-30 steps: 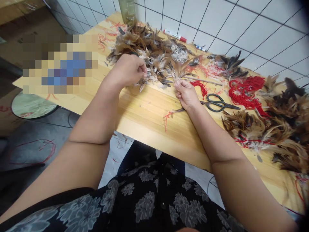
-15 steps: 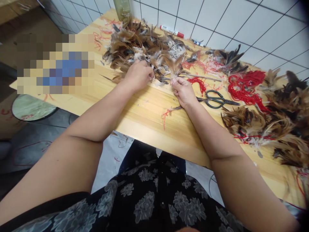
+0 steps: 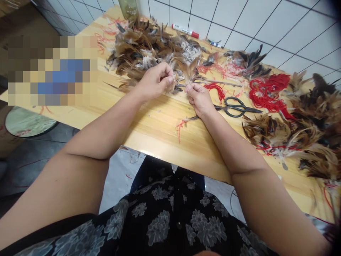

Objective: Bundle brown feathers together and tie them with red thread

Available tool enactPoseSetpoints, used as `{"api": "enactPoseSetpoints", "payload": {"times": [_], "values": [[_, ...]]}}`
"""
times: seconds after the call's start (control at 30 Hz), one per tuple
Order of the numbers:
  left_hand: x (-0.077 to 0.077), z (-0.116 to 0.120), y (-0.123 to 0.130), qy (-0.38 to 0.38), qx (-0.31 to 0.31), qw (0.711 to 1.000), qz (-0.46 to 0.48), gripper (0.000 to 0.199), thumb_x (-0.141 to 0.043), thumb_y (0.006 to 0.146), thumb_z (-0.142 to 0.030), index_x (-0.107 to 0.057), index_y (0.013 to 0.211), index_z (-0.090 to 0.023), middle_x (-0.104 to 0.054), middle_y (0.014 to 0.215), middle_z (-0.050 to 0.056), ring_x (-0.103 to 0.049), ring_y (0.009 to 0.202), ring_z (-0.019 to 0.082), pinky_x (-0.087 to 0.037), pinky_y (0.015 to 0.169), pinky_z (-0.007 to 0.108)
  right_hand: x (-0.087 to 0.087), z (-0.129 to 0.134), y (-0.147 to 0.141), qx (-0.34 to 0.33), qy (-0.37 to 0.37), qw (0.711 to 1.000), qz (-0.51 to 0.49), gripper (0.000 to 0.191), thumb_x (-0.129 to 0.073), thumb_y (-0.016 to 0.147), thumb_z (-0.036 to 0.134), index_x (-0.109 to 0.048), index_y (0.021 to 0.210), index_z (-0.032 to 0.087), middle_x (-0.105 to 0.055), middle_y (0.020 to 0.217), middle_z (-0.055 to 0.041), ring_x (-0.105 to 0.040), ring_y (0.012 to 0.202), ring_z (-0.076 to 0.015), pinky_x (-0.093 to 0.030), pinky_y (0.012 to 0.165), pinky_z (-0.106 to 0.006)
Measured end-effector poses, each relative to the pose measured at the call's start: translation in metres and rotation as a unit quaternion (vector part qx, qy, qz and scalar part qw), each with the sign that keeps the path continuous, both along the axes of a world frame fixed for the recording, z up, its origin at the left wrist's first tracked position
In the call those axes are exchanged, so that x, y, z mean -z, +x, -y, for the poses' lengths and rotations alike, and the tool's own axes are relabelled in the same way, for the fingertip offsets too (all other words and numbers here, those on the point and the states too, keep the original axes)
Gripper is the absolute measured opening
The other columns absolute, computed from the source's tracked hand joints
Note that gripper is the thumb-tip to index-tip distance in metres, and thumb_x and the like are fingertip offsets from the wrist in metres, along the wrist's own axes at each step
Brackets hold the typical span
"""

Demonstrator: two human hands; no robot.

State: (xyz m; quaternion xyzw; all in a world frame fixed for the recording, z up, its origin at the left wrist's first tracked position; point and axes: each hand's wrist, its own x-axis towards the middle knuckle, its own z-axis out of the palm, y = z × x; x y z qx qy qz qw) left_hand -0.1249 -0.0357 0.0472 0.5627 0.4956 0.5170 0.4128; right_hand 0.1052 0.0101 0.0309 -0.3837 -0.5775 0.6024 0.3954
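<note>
My right hand [image 3: 199, 98] is closed in a pinch on a small bunch of brown feathers [image 3: 189, 74], whose tips point up toward the wall. Close by on its left, my left hand [image 3: 157, 81] has its thumb and fingers pressed together, with some pale fluff at the fingertips; what it holds is too small to name. Behind both hands lies a large heap of brown and white feathers [image 3: 144, 42]. Black-handled scissors [image 3: 236, 106] rest just right of my right hand. A thin stick with red thread [image 3: 181, 124] lies under my right wrist.
Red thread [image 3: 269, 90] and tied feather bundles [image 3: 277, 133] cover the right of the wooden table [image 3: 160, 124]. Along the tiled wall are a red marker [image 3: 185, 31], a blue marker [image 3: 215, 44] and a greenish bottle [image 3: 129, 9]. A round stool [image 3: 29, 121] stands lower left.
My left hand has lifted from the feather heap and turned, its fingertips nearer my right hand. My right hand keeps its pinch on the feathers. The view has shifted slightly.
</note>
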Motion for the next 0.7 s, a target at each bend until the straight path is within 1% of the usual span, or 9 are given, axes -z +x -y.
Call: {"api": "enactPoseSetpoints", "payload": {"times": [0.07,0.13,0.23,0.37,0.43,0.5,0.57,0.63,0.7], "values": [[-0.004,0.006,0.008,0.004,0.003,1.000,-0.007,0.045,-0.111,0.101,-0.048,-0.069,0.099,-0.033,-0.070,0.086,0.001,-0.072,0.120,0.035,-0.056,0.108,0.046,0.000,0.000,0.000,0.005,-0.002,1.000,0.013,0.062,-0.106,0.105,0.061,-0.060,0.081,0.027,-0.049,0.074,0.0056,-0.037,0.070,-0.0118,-0.032,0.063,-0.027],[-0.007,0.009,0.013,0.017,-0.001,0.999,-0.039,0.040,-0.109,0.100,-0.046,-0.071,0.099,-0.033,-0.071,0.086,0.002,-0.071,0.121,0.035,-0.056,0.111,0.047,-0.001,0.001,-0.001,0.009,0.001,1.000,0.026,0.065,-0.107,0.102,0.068,-0.061,0.081,0.027,-0.046,0.072,0.0060,-0.036,0.069,-0.0123,-0.031,0.062,-0.027],[-0.011,0.011,0.015,0.030,0.002,0.997,-0.076,0.035,-0.109,0.093,-0.042,-0.075,0.095,-0.034,-0.074,0.086,0.002,-0.070,0.127,0.036,-0.057,0.114,0.047,-0.001,0.002,-0.002,0.009,0.018,1.000,0.023,0.069,-0.107,0.100,0.072,-0.060,0.079,0.026,-0.054,0.076,0.0036,-0.045,0.075,-0.0131,-0.038,0.065,-0.027],[-0.012,0.011,0.015,0.037,0.016,0.996,-0.082,0.028,-0.107,0.091,-0.035,-0.079,0.090,-0.035,-0.076,0.085,0.004,-0.074,0.136,0.039,-0.059,0.112,0.046,0.002,0.003,-0.004,0.006,0.036,0.999,0.028,0.067,-0.105,0.102,0.070,-0.061,0.078,0.026,-0.063,0.082,0.0007,-0.059,0.087,-0.0163,-0.048,0.074,-0.028],[-0.011,0.009,0.014,0.034,0.018,0.996,-0.077,0.025,-0.106,0.089,-0.031,-0.081,0.089,-0.035,-0.077,0.088,0.006,-0.077,0.138,0.042,-0.061,0.111,0.046,0.004,0.003,-0.004,0.005,0.043,0.999,0.031,0.063,-0.106,0.101,0.066,-0.065,0.078,0.025,-0.065,0.083,0.0006,-0.061,0.090,-0.0172,-0.050,0.079,-0.029],[-0.008,0.007,0.013,0.033,0.022,0.996,-0.077,0.024,-0.106,0.087,-0.028,-0.083,0.087,-0.035,-0.078,0.091,0.008,-0.079,0.139,0.045,-0.063,0.111,0.048,0.006,0.002,-0.004,0.003,0.051,0.998,0.027,0.057,-0.108,0.101,0.057,-0.069,0.077,0.024,-0.067,0.084,0.0008,-0.062,0.092,-0.0169,-0.053,0.085,-0.030],[-0.006,0.005,0.011,0.041,0.029,0.995,-0.091,0.023,-0.107,0.086,-0.027,-0.085,0.088,-0.036,-0.079,0.094,0.009,-0.079,0.138,0.045,-0.064,0.112,0.049,0.006,0.002,-0.004,0.000,0.054,0.998,0.026,0.050,-0.108,0.102,0.050,-0.073,0.078,0.023,-0.071,0.086,0.0010,-0.062,0.093,-0.0162,-0.053,0.089,-0.030],[-0.003,0.003,0.009,0.052,0.029,0.992,-0.114,0.022,-0.106,0.087,-0.026,-0.087,0.089,-0.036,-0.080,0.095,0.008,-0.078,0.138,0.044,-0.063,0.114,0.048,0.005,0.002,-0.004,-0.006,0.052,0.998,0.033,0.049,-0.109,0.100,0.051,-0.076,0.079,0.022,-0.073,0.088,0.0008,-0.062,0.093,-0.0163,-0.053,0.090,-0.030],[-0.001,0.001,0.008,0.063,0.022,0.989,-0.132,0.020,-0.104,0.089,-0.026,-0.087,0.090,-0.037,-0.081,0.097,0.008,-0.077,0.137,0.042,-0.062,0.116,0.047,0.002,0.003,-0.004,-0.011,0.048,0.998,0.044,0.052,-0.111,0.097,0.057,-0.076,0.079,0.023,-0.073,0.086,0.0008,-0.061,0.093,-0.0172,-0.053,0.089,-0.031]]}}
